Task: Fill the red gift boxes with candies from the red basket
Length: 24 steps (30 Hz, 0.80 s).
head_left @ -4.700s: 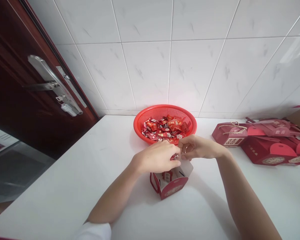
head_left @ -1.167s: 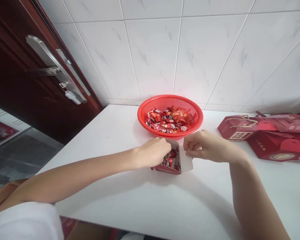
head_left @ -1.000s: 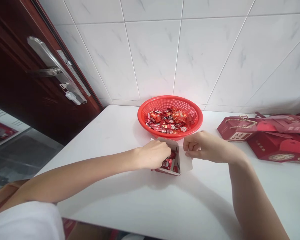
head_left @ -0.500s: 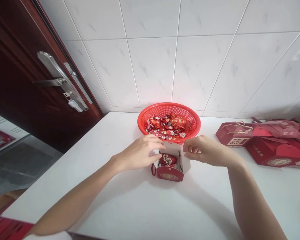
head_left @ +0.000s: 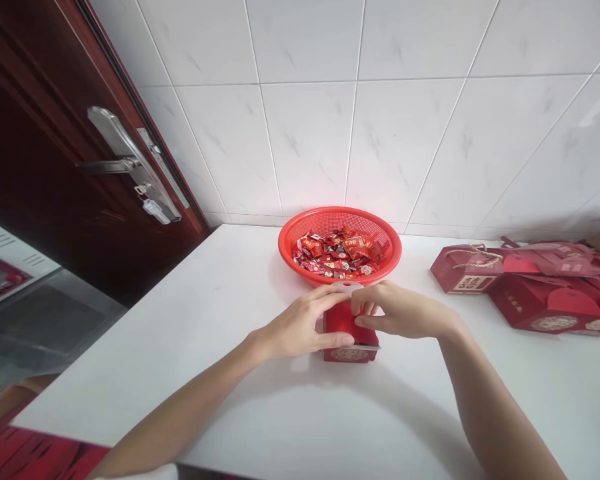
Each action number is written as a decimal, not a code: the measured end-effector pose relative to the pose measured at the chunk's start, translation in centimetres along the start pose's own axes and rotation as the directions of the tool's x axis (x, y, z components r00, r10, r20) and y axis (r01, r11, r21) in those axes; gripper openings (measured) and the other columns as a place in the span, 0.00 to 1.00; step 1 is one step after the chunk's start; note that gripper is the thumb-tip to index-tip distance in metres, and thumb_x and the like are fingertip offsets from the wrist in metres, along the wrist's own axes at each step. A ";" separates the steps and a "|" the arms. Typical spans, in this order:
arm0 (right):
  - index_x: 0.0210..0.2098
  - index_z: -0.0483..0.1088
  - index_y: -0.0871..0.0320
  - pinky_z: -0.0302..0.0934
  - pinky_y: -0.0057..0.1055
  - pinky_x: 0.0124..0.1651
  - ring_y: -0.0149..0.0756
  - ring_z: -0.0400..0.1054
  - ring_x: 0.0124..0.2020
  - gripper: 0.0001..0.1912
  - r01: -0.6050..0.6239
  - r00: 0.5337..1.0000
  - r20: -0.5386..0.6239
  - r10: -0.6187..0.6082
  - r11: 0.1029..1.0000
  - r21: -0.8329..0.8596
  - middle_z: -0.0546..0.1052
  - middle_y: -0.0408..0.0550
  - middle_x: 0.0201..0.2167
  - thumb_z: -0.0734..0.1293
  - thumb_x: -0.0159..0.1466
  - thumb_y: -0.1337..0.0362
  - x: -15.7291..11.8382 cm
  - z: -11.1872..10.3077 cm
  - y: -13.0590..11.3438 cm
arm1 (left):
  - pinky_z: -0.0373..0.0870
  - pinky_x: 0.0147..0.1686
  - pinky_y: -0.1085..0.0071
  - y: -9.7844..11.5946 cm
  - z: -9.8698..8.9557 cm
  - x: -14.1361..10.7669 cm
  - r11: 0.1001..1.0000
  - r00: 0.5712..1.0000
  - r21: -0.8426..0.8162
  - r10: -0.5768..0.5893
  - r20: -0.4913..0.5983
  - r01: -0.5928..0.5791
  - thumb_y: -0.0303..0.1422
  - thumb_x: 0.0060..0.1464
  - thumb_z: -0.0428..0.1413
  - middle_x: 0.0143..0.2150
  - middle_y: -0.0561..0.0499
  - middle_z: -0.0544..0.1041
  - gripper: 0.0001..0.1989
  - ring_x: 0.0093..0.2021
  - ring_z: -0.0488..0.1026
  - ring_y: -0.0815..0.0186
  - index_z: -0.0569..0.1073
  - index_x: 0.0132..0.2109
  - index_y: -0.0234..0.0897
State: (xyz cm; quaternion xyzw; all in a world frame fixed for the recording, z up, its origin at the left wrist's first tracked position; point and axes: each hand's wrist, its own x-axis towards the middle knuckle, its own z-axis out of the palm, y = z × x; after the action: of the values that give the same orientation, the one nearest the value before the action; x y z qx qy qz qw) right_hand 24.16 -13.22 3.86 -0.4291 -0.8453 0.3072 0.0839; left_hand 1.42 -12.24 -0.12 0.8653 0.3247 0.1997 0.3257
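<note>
A small red candy box (head_left: 349, 355) sits on the white table, a red panel now lying over its top and a pale flap raised at its back. My left hand (head_left: 303, 325) spans its left side, thumb along the front edge and fingers toward the back flap. With fingers curled, my right hand (head_left: 397, 310) pinches at the right and back part of the lid. The box's contents are hidden. Just behind stands a red plastic basket (head_left: 289, 257) holding many wrapped candies (head_left: 337, 253).
Finished-looking red boxes (head_left: 545, 303) and one with a rope handle (head_left: 465, 267) stand at the right by the tiled wall (head_left: 305, 147). A dark red door (head_left: 45, 133) with a metal handle and keys is at the left. Red items (head_left: 40, 457) lie below the table's left edge.
Both hands have moved inward over the box. Its side flaps, spread apart before with wrapped candy showing inside, are now brought together and a red panel covers the top.
</note>
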 end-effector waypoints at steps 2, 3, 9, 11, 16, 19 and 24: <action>0.28 0.70 0.58 0.59 0.29 0.30 0.33 0.67 0.29 0.07 0.028 1.000 0.007 -0.028 0.999 0.022 0.76 0.45 0.29 0.64 0.62 0.73 -0.1 -0.2 0.2 | 0.68 0.63 0.56 -0.1 -0.2 -0.2 0.998 0.999 -0.058 0.030 0.011 -0.029 0.43 0.57 0.65 0.64 0.43 0.73 0.29 0.66 0.68 0.52 0.72 0.63 0.42; 0.28 0.70 0.58 0.59 0.29 0.30 0.33 0.68 0.30 0.07 0.041 0.999 0.016 -0.042 0.998 0.038 0.76 0.45 0.30 0.64 0.62 0.72 -0.2 -0.3 0.3 | 0.70 0.62 0.57 -0.1 -0.2 -0.4 0.996 0.999 -0.084 0.041 0.011 -0.040 0.44 0.55 0.67 0.62 0.44 0.75 0.30 0.64 0.70 0.53 0.73 0.62 0.43; 0.35 0.75 0.58 0.62 0.31 0.31 0.37 0.71 0.32 0.16 0.028 0.997 0.067 -0.034 0.996 0.086 0.80 0.48 0.33 0.66 0.68 0.52 -0.4 -0.6 1.0 | 0.75 0.56 0.58 -1.5 1.4 -1.1 0.992 0.972 -0.123 -0.017 -0.233 -0.012 0.40 0.55 0.66 0.58 0.44 0.75 0.25 0.56 0.75 0.56 0.74 0.58 0.41; 0.35 0.75 0.59 0.63 0.31 0.32 0.37 0.72 0.33 0.19 0.041 0.999 0.023 -0.043 0.994 0.098 0.80 0.48 0.32 0.65 0.68 0.49 -0.3 -0.7 1.2 | 0.75 0.57 0.57 -2.0 2.4 -1.2 0.993 0.950 -0.118 -0.030 -0.310 -0.007 0.40 0.57 0.64 0.58 0.44 0.74 0.25 0.56 0.74 0.57 0.71 0.60 0.43; 0.34 0.73 0.59 0.64 0.32 0.34 0.38 0.73 0.33 0.17 0.012 0.999 -0.040 -0.008 0.994 0.110 0.80 0.49 0.31 0.67 0.67 0.51 -0.4 -1.3 1.9 | 0.75 0.57 0.55 -2.5 4.1 -1.3 0.997 0.900 -0.081 -0.043 -0.434 0.008 0.41 0.60 0.61 0.61 0.42 0.70 0.28 0.61 0.71 0.54 0.65 0.65 0.44; 0.37 0.71 0.58 0.66 0.33 0.37 0.38 0.73 0.34 0.15 -0.053 0.994 -0.090 0.064 0.991 0.120 0.79 0.49 0.32 0.68 0.66 0.52 -0.9 -1.1 2.3 | 0.72 0.60 0.53 -2.4 4.3 -1.3 1.000 0.889 -0.025 -0.013 -0.457 0.002 0.39 0.61 0.60 0.63 0.41 0.68 0.30 0.65 0.68 0.52 0.62 0.67 0.44; 0.59 0.65 0.55 0.68 0.37 0.39 0.41 0.73 0.36 0.34 -0.154 0.964 -0.200 0.175 0.981 0.116 0.78 0.50 0.40 0.71 0.61 0.44 -2.7 1.4 2.4 | 0.73 0.58 0.54 -2.9 4.1 -1.2 0.999 0.903 -0.044 0.000 -0.429 -0.020 0.38 0.59 0.60 0.56 0.42 0.72 0.32 0.59 0.72 0.55 0.61 0.67 0.42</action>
State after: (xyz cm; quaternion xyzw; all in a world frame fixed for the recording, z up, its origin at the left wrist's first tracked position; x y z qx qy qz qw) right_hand 26.90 -14.93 1.66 -0.5230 -0.7767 0.3082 0.1677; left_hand 1.56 -13.20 -5.17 0.7940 0.3790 0.3941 0.2657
